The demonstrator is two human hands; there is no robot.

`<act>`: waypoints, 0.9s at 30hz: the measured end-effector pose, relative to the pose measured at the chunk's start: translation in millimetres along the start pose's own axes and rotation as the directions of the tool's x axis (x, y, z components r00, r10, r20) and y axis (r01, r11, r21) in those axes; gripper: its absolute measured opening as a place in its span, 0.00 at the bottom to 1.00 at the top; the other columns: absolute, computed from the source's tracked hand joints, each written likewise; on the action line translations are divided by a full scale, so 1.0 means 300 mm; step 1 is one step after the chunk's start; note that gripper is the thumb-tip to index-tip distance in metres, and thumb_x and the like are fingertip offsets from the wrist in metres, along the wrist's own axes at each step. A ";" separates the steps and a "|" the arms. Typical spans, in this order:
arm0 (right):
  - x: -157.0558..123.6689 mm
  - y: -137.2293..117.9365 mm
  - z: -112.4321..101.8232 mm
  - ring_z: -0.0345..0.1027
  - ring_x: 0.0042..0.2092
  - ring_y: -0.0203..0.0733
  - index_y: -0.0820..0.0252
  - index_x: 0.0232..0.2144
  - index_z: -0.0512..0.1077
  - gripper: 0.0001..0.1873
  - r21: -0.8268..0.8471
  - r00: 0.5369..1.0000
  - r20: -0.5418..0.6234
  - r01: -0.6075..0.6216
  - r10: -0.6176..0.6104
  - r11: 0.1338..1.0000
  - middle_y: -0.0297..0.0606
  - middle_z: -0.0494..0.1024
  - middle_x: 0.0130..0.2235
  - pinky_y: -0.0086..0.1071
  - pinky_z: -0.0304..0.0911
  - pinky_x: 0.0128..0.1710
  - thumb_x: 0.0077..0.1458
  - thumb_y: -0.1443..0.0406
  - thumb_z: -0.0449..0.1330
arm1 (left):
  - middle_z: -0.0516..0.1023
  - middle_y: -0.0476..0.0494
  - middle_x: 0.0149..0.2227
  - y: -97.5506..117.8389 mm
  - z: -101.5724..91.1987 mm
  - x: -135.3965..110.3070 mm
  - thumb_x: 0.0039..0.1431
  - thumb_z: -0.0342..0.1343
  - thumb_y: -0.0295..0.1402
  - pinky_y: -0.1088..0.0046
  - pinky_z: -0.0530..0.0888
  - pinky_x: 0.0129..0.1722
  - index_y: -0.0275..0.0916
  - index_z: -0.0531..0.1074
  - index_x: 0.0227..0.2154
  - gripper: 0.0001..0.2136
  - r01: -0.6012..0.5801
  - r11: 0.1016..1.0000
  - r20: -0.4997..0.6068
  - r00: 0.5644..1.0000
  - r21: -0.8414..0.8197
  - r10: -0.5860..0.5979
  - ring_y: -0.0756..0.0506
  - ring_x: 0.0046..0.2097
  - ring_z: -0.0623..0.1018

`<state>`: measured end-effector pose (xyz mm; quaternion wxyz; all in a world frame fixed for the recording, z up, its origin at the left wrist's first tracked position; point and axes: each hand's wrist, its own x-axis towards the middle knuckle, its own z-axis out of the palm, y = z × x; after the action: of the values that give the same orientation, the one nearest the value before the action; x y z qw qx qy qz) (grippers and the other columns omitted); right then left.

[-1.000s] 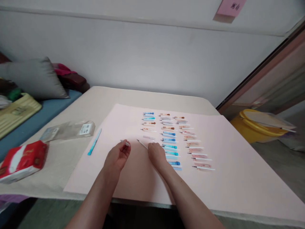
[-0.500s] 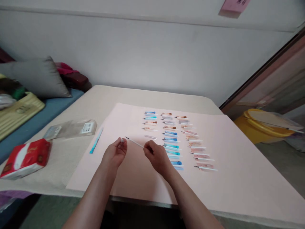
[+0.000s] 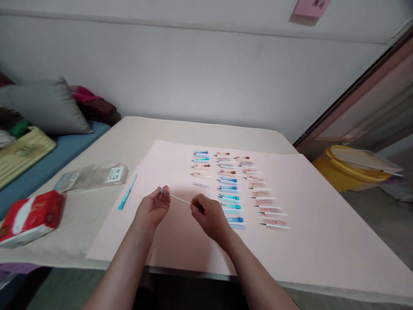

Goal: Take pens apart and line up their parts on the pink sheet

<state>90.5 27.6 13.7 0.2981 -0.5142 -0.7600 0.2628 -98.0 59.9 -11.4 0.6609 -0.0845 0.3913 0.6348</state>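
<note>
My right hand (image 3: 208, 214) is closed on the rear end of a thin white pen refill (image 3: 180, 199). The refill's dark tip points left and reaches the fingers of my left hand (image 3: 154, 206). Between the left thumb and fingertips is a small clear-grey piece (image 3: 162, 190), too small to name. Whether the tip touches that piece I cannot tell. A light blue pen barrel (image 3: 127, 192) lies to the left of my left hand. Just beyond my right hand is a clear, pinkish tube-like part (image 3: 201, 185).
Rows of pen parts, with blue barrels (image 3: 228, 188), brown-ended ones (image 3: 226, 172) and pink pieces (image 3: 275, 222), lie on the pink sheet (image 3: 322, 241). A clear plastic bag (image 3: 97, 175) and a red tissue pack (image 3: 30, 219) are at the left. A yellow bucket (image 3: 348, 172) stands right.
The refill's tip has come up to my left fingers, where a gap was before. My right hand has shifted slightly left. The whole view has turned a little.
</note>
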 end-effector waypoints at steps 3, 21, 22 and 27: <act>-0.001 0.002 0.002 0.60 0.25 0.32 0.59 0.27 0.67 0.05 -0.018 1.000 0.003 0.005 -0.005 1.000 0.31 0.71 0.24 0.24 0.51 0.26 0.52 0.67 0.51 | 0.75 0.42 0.29 -0.001 0.000 0.001 0.55 0.50 0.20 0.81 0.74 0.23 0.31 0.68 0.33 0.04 -0.001 1.000 0.020 1.000 0.005 0.001 0.52 0.27 0.76; -0.006 0.010 0.002 0.57 0.23 0.31 0.59 0.24 0.65 0.04 0.100 0.993 -0.118 0.016 -0.005 0.995 0.29 0.67 0.21 0.24 0.50 0.24 0.50 0.68 0.53 | 0.73 0.41 0.31 -0.002 0.013 -0.013 0.58 0.47 0.20 0.83 0.74 0.23 0.29 0.65 0.37 0.05 0.073 0.997 0.014 0.997 -0.013 -0.073 0.54 0.26 0.74; -0.006 0.012 0.003 0.57 0.23 0.31 0.59 0.24 0.65 0.04 0.097 0.993 -0.115 0.015 -0.003 0.995 0.29 0.68 0.21 0.24 0.50 0.24 0.50 0.68 0.53 | 0.73 0.41 0.31 -0.003 0.011 -0.009 0.58 0.47 0.20 0.82 0.74 0.23 0.29 0.65 0.37 0.05 0.068 0.998 0.013 0.998 -0.011 -0.068 0.53 0.27 0.74; -0.006 0.014 0.004 0.58 0.23 0.31 0.59 0.25 0.65 0.04 0.091 0.994 -0.107 0.006 0.004 0.996 0.30 0.68 0.22 0.24 0.50 0.24 0.50 0.68 0.53 | 0.73 0.41 0.30 -0.007 0.003 0.004 0.57 0.48 0.20 0.81 0.74 0.23 0.30 0.66 0.35 0.05 0.054 0.999 0.016 0.998 -0.003 -0.054 0.53 0.26 0.74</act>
<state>92.8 27.3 9.7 0.3619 -0.5131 -0.7304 0.2690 -95.8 61.0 -12.3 0.6809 -0.0911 0.3823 0.6180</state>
